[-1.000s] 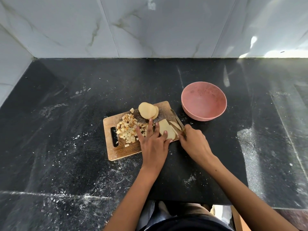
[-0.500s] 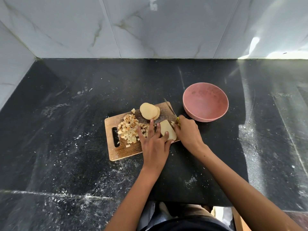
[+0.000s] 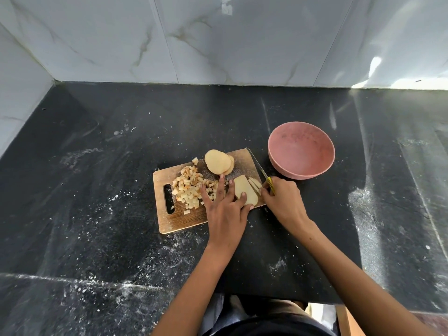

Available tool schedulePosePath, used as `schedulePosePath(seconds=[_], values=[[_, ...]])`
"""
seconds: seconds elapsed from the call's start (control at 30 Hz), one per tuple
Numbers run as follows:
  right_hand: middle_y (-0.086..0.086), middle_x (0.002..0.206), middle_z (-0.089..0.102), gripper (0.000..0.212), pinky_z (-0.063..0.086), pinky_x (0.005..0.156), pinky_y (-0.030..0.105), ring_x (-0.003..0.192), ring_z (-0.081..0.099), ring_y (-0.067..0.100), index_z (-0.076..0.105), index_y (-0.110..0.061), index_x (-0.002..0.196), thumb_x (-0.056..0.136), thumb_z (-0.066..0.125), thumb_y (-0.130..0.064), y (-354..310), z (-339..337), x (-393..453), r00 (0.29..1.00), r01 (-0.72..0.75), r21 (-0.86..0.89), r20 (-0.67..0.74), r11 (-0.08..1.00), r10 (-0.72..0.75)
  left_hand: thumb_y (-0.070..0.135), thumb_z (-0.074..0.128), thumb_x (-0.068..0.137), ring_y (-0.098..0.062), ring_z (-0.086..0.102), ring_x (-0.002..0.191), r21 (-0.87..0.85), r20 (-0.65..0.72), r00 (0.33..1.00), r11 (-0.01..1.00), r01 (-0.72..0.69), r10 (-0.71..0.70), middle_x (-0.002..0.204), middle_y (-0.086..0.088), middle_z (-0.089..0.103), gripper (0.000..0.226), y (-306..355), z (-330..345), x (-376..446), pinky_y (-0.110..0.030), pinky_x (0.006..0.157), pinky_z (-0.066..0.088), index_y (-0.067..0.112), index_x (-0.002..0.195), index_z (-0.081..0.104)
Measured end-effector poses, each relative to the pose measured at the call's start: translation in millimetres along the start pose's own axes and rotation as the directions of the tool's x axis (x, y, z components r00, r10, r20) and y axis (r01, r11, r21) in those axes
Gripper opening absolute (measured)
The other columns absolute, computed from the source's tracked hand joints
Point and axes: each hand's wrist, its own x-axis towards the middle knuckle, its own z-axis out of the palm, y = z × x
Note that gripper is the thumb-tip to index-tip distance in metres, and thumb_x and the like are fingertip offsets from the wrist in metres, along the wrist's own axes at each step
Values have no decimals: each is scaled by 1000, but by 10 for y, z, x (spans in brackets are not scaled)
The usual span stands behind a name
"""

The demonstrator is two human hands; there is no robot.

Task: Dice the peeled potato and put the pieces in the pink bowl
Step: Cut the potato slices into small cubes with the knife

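On the dark stone table [image 3: 97,214], a wooden cutting board [image 3: 169,221] is lying with its handle slot to the left. In the head view, the left hand [image 3: 226,209] is resting on the board with fingers spread and straight, pressing down on a flat potato slab [image 3: 244,190] near the board's right edge. The right hand [image 3: 282,202] is curling around the yellow handle of a knife [image 3: 260,170], whose blade is pointing away toward the far right corner of the board, just beside a few thin cut strips [image 3: 254,184]. A heap of diced potato pieces [image 3: 190,187] is sitting on the board's left half, touching the left fingers. Stacked round potato slices [image 3: 218,162] are lying at the far edge of the board. The pink bowl [image 3: 301,151] is standing on the table just right of the board, holding no pieces.
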Motion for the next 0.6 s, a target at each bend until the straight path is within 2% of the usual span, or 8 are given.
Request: schedulePosePath(seconds=[0.1, 0.23, 0.37, 0.53, 0.6], values=[[5, 71, 61, 22, 49, 60, 38, 64, 58, 22, 60, -6, 78, 93, 55, -22, -26, 11, 4, 1000, 0, 24, -20, 1000, 1, 30, 79, 77, -34, 43, 134, -1, -1, 1000, 1000, -5, 5, 121, -14, 65, 22, 5, -10, -2, -58, 113, -2, 20, 96, 77], [3, 77, 65, 17, 55, 66, 40, 68, 61, 17, 65, -9, 88, 90, 60, -25, -18, 33, 1, 1000, -9, 7, 10, 1000, 9, 30, 80, 76, -34, 43, 134, -4, -1, 1000, 1000, -5, 5, 121, -14, 65, 22, 3, -5, -1, -58, 113, 0, 20, 96, 77], [3, 76, 63, 17, 53, 65, 38, 68, 60, 17, 63, -8, 86, 90, 60, -24, -91, 39, 33, 1000, -13, 7, 3, 1000, 13, 30, 80, 76, -34, 43, 134, -2, -4, 1000, 1000, -2, 2, 121, -15, 65, 22, 4, 2, -4, -59, 113, 1, 20, 96, 77], [6, 71, 58, 19, 38, 56, 31, 65, 54, 21, 52, -9, 74, 89, 59, -19, -211, 82, 152, 1000, -10, 8, -18, 1000, 10, 31, 79, 77, -34, 43, 134, 3, 7, 1000, 1000, -14, 14, 121, -15, 65, 22, -4, 6, -1, -59, 113, 0, 20, 95, 77], [6, 70, 57, 19, 38, 56, 31, 65, 54, 21, 52, -9, 74, 88, 59, -19, -228, 82, 186, 1000, -19, 16, -17, 1000, 20, 33, 77, 78, -34, 44, 133, 19, 1, 1000, 1000, -25, 25, 120, -16, 66, 20, -12, -2, 8, -58, 113, -1, 20, 94, 77]])
